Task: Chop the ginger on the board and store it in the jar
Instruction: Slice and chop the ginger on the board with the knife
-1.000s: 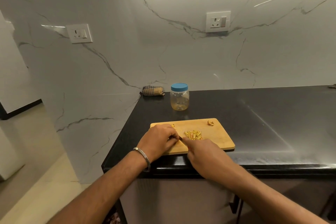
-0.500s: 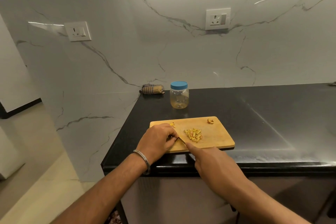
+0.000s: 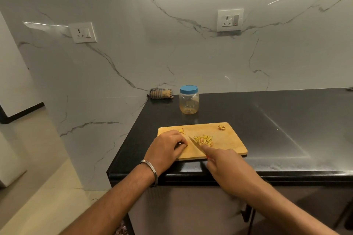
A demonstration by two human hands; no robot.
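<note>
A wooden chopping board [image 3: 231,141] lies near the front edge of the black counter. A heap of chopped ginger strips [image 3: 204,139] sits at its middle. My right hand [image 3: 227,166] grips a knife [image 3: 195,143], index finger along its back, the blade pointing up-left just left of the heap. My left hand [image 3: 166,149] rests on the board's left part with fingers curled; whatever it holds is hidden. Small ginger scraps lie at the board's far left [image 3: 181,130] and far right [image 3: 222,127]. The clear jar [image 3: 189,101] with its blue lid on stands behind the board.
A folded striped cloth [image 3: 160,93] lies at the counter's back left corner against the marble wall. The black counter [image 3: 286,120] stretches to the right. Its left edge drops to the floor just left of the board. Two wall sockets sit above.
My right hand has drawn back toward me, pulling the knife away from my left fingers. The blade now lies bare beside the ginger heap. The left hand stays put.
</note>
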